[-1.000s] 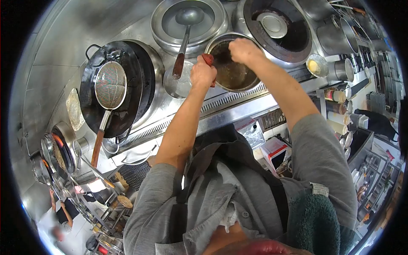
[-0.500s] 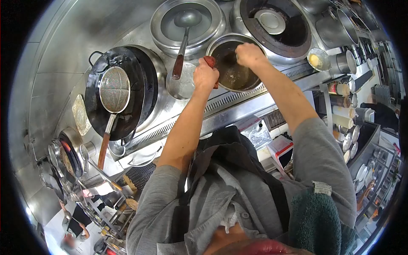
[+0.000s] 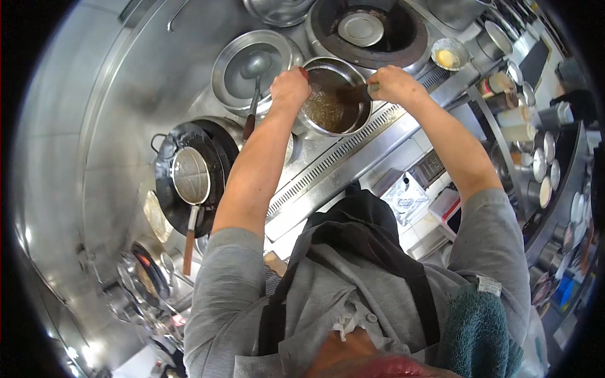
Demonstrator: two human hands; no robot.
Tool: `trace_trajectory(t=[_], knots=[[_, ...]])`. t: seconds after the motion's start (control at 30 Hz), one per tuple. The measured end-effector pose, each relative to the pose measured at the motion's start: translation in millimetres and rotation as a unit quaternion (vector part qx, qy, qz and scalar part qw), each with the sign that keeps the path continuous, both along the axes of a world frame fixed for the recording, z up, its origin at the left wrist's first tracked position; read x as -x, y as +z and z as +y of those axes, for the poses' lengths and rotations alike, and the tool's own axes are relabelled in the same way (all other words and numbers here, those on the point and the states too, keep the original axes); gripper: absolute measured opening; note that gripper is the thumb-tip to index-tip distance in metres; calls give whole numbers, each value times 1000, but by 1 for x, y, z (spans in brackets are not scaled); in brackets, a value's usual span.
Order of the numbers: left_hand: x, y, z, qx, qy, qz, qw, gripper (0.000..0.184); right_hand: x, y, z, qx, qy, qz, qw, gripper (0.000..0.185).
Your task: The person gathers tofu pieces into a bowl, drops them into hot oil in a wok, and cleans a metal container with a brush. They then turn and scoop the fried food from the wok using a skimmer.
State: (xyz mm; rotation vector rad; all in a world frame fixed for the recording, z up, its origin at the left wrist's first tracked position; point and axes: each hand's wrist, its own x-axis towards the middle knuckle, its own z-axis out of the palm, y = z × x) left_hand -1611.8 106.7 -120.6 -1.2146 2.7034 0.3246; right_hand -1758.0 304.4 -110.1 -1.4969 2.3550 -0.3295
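Fingers closed, my left hand (image 3: pixel 292 87) is at the left rim of a steel pot (image 3: pixel 368 123). A small piece of red cloth (image 3: pixel 304 74) shows beside its fingers. The pot holds brown, murky liquid with bits in it. At the right rim, my right hand (image 3: pixel 394 85) is closed round a short-handled dark brown tool (image 3: pixel 354 94), whose head reaches over the pot's inside; its exact kind is unclear. Close to my left wrist, a ladle (image 3: pixel 256 65) rests in a wide steel basin (image 3: pixel 220 66) of water, handle toward me.
Left of my forearm, a mesh strainer (image 3: pixel 191 175) lies across black woks (image 3: pixel 167 205). Behind the pot stands a wok burner (image 3: pixel 321 28) with a round metal lid (image 3: pixel 360 29) in it. A bowl with something yellow (image 3: pixel 447 58) and several bottles (image 3: pixel 517 116) are at the right.
My right hand has moved from inside the pot to its right rim, and the brown tool now shows in it. My left hand has shifted up along the left rim. The camera has turned.
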Motion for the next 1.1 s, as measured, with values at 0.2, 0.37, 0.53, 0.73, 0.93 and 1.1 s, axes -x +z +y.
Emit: trace_trajectory(t=[0.2,0.37,0.53,0.73,0.93,1.1], knots=[[86,-5,44,122,-179,-155,964,28,-23,-52,109,215,-267,-151,927,37],[134,-44,73,153,-215,-255,930,28,-68,-131,160,289,-480,-305,770,43],[157,-75,105,213,-222,-359,881,20,-87,-160,158,280,-521,-331,735,42],[167,-129,102,290,-238,-471,799,17,-93,-180,160,316,-526,-288,736,46],[155,-128,127,387,-307,-605,625,16,-92,-181,175,323,-549,-429,641,47],[150,-168,112,479,-274,-710,438,18,-96,-177,185,335,-555,-486,586,48]])
